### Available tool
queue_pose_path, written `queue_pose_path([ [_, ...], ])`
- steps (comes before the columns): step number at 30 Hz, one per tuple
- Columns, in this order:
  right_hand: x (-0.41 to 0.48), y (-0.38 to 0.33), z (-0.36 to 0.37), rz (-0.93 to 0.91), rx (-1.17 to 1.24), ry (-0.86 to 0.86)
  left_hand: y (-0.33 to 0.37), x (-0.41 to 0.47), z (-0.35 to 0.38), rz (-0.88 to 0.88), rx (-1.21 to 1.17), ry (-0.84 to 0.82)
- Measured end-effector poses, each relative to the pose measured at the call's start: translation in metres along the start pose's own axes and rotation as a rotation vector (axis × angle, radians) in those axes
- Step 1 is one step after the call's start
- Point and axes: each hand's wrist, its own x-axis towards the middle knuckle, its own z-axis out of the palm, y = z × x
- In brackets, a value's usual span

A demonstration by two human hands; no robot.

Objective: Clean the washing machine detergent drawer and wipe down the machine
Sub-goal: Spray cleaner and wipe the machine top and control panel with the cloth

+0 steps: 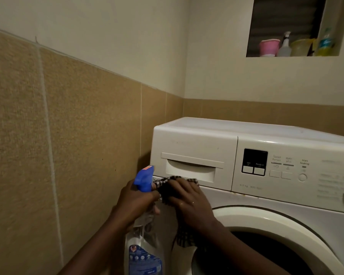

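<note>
The white plastic detergent drawer (191, 169) sits closed at the top left of the white front-loading washing machine (266, 197), its long axis running left to right. Its recessed handle lies just above the right hand (189, 201). That hand, knuckles up and fingers bent, clutches a brown-and-white checked cloth (167, 187) against the seam below the drawer's left end; the cloth's tail hangs beneath the wrist. The left hand (136, 201), just to the left, grasps a clear spray bottle with a blue trigger head (144, 178) by its neck. For pulling the drawer out, the right hand looks nearer — a short reach upward.
</note>
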Motion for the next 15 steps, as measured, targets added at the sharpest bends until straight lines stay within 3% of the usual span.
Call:
queue_pose_path([
  [5, 0.009, 0.006, 0.004, -0.216, -0.056, -0.089, -0.002, 0.009, -0.008, -0.002, -0.025, 0.008],
  [9, 0.044, 0.007, 0.001, -0.098, -0.028, 0.009, -0.007, 0.011, -0.007, 0.022, 0.023, 0.077],
  [12, 0.049, -0.001, 0.005, -0.039, -0.016, -0.045, -0.009, 0.013, -0.009, 0.032, 0.03, 0.11],
  [15, 0.027, 0.003, -0.001, -0.117, -0.034, -0.139, -0.009, 0.014, -0.007, 0.029, -0.022, 0.094],
])
